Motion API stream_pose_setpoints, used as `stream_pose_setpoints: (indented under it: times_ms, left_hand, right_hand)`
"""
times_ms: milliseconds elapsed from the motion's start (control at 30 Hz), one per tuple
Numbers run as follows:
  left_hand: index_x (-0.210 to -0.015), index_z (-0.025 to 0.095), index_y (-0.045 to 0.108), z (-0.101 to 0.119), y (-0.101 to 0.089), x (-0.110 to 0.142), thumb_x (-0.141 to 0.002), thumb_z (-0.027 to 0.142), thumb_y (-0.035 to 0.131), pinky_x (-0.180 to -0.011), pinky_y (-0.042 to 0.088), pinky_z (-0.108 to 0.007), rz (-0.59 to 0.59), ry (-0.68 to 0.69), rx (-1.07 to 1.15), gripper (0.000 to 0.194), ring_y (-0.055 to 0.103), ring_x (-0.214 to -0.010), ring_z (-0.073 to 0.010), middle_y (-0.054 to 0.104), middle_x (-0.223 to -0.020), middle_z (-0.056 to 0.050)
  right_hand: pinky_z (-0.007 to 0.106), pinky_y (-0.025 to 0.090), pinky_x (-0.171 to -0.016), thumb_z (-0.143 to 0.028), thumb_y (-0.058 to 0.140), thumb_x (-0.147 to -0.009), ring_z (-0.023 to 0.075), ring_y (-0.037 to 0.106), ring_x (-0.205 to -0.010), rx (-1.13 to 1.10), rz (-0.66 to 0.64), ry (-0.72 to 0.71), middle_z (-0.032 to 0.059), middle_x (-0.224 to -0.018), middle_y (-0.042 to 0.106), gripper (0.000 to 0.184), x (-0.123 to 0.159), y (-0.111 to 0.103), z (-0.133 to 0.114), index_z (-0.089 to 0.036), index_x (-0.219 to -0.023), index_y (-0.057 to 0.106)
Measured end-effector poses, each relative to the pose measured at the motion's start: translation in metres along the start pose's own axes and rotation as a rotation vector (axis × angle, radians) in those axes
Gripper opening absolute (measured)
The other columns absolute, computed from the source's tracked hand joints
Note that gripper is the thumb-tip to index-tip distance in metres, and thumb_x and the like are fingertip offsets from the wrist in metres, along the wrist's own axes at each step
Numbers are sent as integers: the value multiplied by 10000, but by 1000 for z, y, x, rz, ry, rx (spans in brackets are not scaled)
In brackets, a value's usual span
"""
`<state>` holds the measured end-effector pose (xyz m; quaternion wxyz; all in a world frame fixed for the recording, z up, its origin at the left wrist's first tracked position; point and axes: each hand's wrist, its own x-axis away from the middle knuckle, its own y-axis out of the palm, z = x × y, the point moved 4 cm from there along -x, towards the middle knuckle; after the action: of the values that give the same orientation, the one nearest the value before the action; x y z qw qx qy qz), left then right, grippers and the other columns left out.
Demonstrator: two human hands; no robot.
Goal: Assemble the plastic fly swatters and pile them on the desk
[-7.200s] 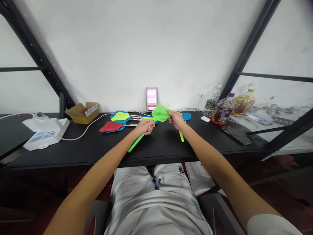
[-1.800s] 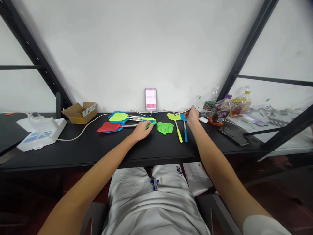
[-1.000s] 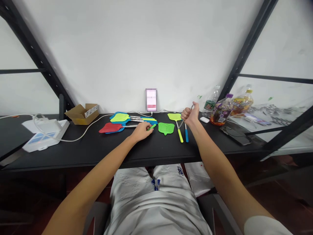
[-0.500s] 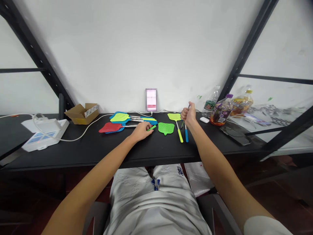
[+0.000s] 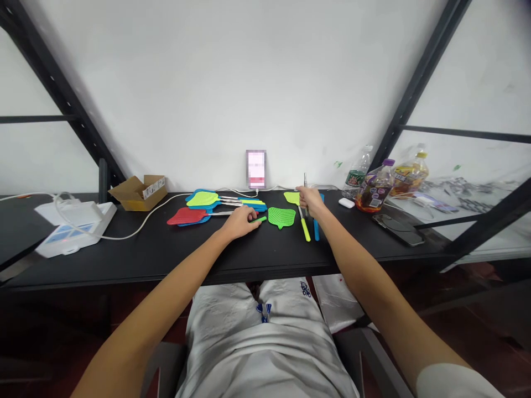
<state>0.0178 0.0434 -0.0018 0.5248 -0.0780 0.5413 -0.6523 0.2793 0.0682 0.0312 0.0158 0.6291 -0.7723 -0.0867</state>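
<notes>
My left hand (image 5: 241, 222) rests on the desk with its fingers closed on a green handle (image 5: 259, 220). My right hand (image 5: 312, 200) is curled around a thin metal rod (image 5: 305, 179), which stands upright and pokes out above the fist. Between the hands lies a loose green fly swatter head (image 5: 281, 217). Under and beside my right hand are a yellow-green fly swatter (image 5: 305, 225) and a fly swatter with a blue handle (image 5: 316, 230), partly hidden by the hand. Left of my left hand, several fly swatters lie piled, among them one with a red head (image 5: 186, 216).
A phone (image 5: 256, 168) leans on the wall at the back. At left are an open cardboard box (image 5: 141, 193) and a white device (image 5: 77, 229) with cables. Drink bottles (image 5: 375, 188), a white case (image 5: 347, 203) and a dark phone (image 5: 399, 229) are at right.
My right hand has moved left and slightly down, and the metal rod in it has gone from tilted to upright. The green handle in my left hand has turned slightly flatter.
</notes>
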Motion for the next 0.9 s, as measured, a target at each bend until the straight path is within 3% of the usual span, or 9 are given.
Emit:
stream_pose_setpoints:
  times_ms: [333,500,600,767,900]
  left_hand:
    - [-655,200,573,1,0,-1,-763,340,698,-648,456,-284,-16,4,18,217,675,-892,-238,602,-705,-37]
    - [-634,203,574,4,-6,-1,-812,370,643,-627,433,-299,41,-23,-26,254,637,-720,-192,615,-673,-28]
    - [-619,203,589,6,-9,-2,-846,398,595,-599,401,-306,62,-34,-65,299,579,-634,-170,629,-652,-28]
    - [-601,202,614,7,-10,-3,-860,419,562,-580,374,-304,81,-50,-93,342,548,-597,-157,635,-627,-28]
    - [-588,202,623,9,-12,-3,-866,433,550,-570,367,-303,94,-52,-99,369,540,-591,-153,632,-621,-29]
  right_hand:
    - [185,234,-298,-163,655,-772,61,360,-343,105,-28,46,-62,-436,376,323,-10,-3,18,-220,-591,394]
    - [193,285,-305,-205,657,-807,78,421,-333,127,24,32,-38,-428,442,292,-11,-6,14,-205,-594,458]
    - [209,373,-338,-262,621,-864,116,505,-351,61,59,20,-8,-431,497,278,-12,-10,6,-196,-620,504]
    - [259,533,-496,-343,474,-959,163,637,-463,-74,146,8,50,-513,606,369,-10,-20,-8,-173,-647,576]
    - [282,563,-554,-382,387,-993,168,663,-515,-60,121,-6,94,-616,689,464,-6,-19,-11,-166,-649,612]
